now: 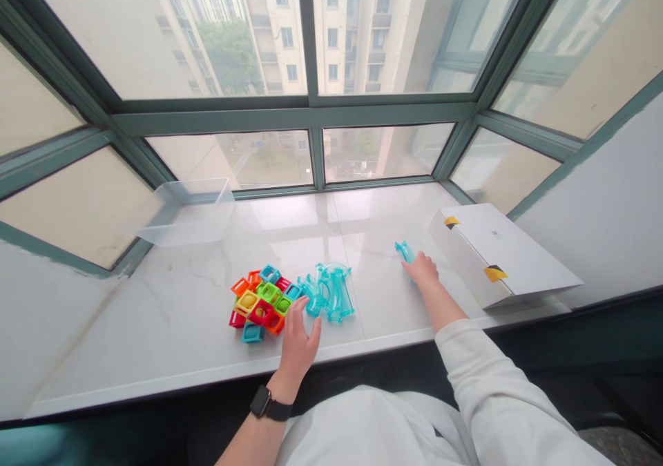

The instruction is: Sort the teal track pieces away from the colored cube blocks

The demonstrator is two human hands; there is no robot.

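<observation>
Clear teal track pieces (334, 292) lying on a white stone window sill (155, 328), between two hands.

Left to right: a clear plastic bin (184, 210) stands by the glass; coloured square blocks (257, 302) sit in a heap, touching the track pieces. The left hand (298, 342), with a black watch (262, 402), hovers with its fingers loosely spread, holding nothing. The curved track pieces' long axis runs roughly away from the person. A small teal piece (405, 252) points away and leftward under the right hand (420, 270), its fingers over it, grip unclear, beside a white box (497, 255).
</observation>
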